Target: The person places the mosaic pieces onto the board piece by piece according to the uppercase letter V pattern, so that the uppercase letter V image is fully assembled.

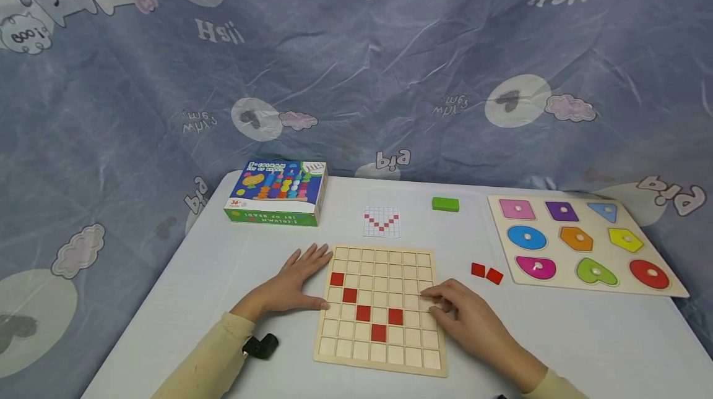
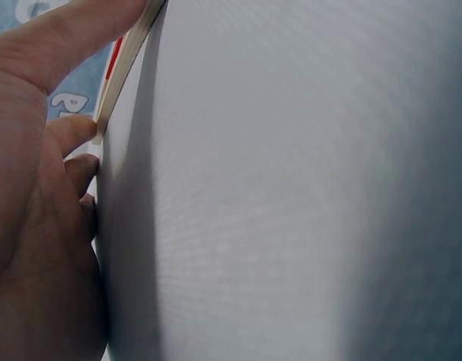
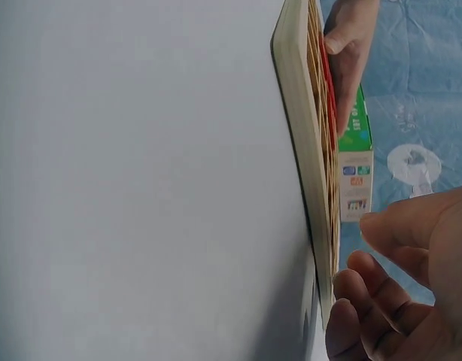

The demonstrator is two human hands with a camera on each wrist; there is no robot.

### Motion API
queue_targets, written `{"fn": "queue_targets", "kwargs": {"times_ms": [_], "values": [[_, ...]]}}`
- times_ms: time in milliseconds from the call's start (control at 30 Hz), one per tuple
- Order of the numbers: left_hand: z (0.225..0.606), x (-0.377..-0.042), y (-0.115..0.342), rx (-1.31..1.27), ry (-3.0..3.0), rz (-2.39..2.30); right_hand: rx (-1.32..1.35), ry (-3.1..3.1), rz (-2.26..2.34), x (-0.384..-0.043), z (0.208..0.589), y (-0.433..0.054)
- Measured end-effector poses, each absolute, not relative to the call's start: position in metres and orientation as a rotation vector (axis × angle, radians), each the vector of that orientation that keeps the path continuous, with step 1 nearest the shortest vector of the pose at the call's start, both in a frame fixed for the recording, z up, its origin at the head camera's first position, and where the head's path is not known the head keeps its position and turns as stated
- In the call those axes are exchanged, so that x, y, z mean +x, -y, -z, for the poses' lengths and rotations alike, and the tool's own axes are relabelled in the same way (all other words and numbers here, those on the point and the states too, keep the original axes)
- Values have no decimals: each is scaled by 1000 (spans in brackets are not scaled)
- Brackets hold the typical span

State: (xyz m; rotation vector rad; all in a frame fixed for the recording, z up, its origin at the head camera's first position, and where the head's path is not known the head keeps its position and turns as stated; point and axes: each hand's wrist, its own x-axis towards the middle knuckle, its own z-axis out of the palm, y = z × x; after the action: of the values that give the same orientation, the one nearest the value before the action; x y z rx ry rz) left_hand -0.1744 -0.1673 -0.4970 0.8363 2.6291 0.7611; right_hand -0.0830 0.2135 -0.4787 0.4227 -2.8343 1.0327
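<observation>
A wooden grid board (image 1: 384, 356) lies flat on the white table, with several red square tiles (image 1: 363, 313) set in its cells in a lopsided V. My left hand (image 1: 289, 287) rests at the board's left edge, fingers spread, thumb touching the frame. Over the right edge hovers my right hand (image 1: 465, 318), its fingers loosely bent. Thumb and fingertips are apart in the right wrist view, where the hand (image 3: 404, 278) holds nothing visible. Two loose red tiles (image 1: 478, 270) lie right of the board. Behind it is a small card (image 1: 381, 222) printed with a red V on a grid.
A bead-set box (image 1: 275, 195) stands at the back left. A green block (image 1: 445, 204) sits at the back, and a shape puzzle board (image 1: 590, 281) covers the right side. Behind the table (image 1: 211, 263) hangs a blue-grey patterned cloth (image 1: 356, 65).
</observation>
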Motion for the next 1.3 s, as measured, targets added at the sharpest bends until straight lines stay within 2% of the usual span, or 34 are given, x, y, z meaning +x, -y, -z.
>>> {"fn": "queue_targets", "kwargs": {"times_ms": [367,800,1300], "values": [[495,-174,167,836,-2628,-765,293,2888,-869,-92,480,-247],[496,-175,167,832,-2626,-760,286,2822,-825,-109,478,-285],[497,-175,166,819,-2629,-751,197,2902,-807,-123,479,-299]]}}
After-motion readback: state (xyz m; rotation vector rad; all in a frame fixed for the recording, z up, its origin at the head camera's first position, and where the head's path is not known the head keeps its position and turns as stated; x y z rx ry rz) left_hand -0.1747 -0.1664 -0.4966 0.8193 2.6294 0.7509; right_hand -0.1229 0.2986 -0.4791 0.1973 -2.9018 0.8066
